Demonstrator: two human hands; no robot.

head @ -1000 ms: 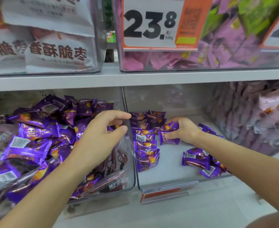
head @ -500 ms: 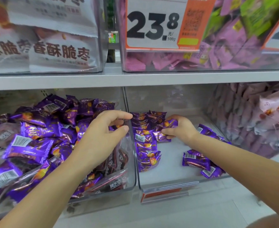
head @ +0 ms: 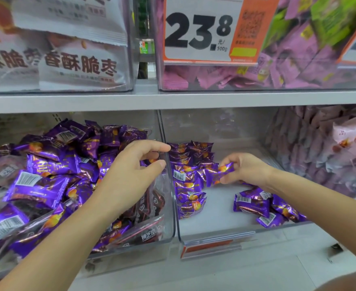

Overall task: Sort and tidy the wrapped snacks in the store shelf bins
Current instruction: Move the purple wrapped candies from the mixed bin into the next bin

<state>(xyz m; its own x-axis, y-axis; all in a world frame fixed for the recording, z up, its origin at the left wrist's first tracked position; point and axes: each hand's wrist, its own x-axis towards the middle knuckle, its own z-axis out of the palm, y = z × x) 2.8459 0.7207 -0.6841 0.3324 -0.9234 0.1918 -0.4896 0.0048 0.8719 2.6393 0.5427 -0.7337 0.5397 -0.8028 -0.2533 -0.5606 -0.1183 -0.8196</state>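
Purple wrapped snacks fill the left clear bin (head: 168, 232) in a loose heap (head: 47, 175). In the middle clear bin (head: 215, 234) a neat row of the same snacks (head: 188, 185) runs along the left wall, and a small loose cluster (head: 263, 208) lies at the front right. My left hand (head: 131, 175) hovers over the divider between the two bins, fingers curved and holding nothing. A single purple snack (head: 219, 174) is pinched between the fingers and thumb of my right hand (head: 244, 169), right beside the row.
Above the grey shelf board (head: 173, 100) stand bins with white bags (head: 68, 66) and pink packets (head: 278, 66), plus a 23.8 price card (head: 198, 32). Pale pink packets (head: 330, 148) fill the bin on the right. An orange label strip (head: 208, 247) fronts the middle bin.
My right hand has lifted and turned the purple snack it pinches, moving it slightly toward the row. The left hand has stayed over the divider.
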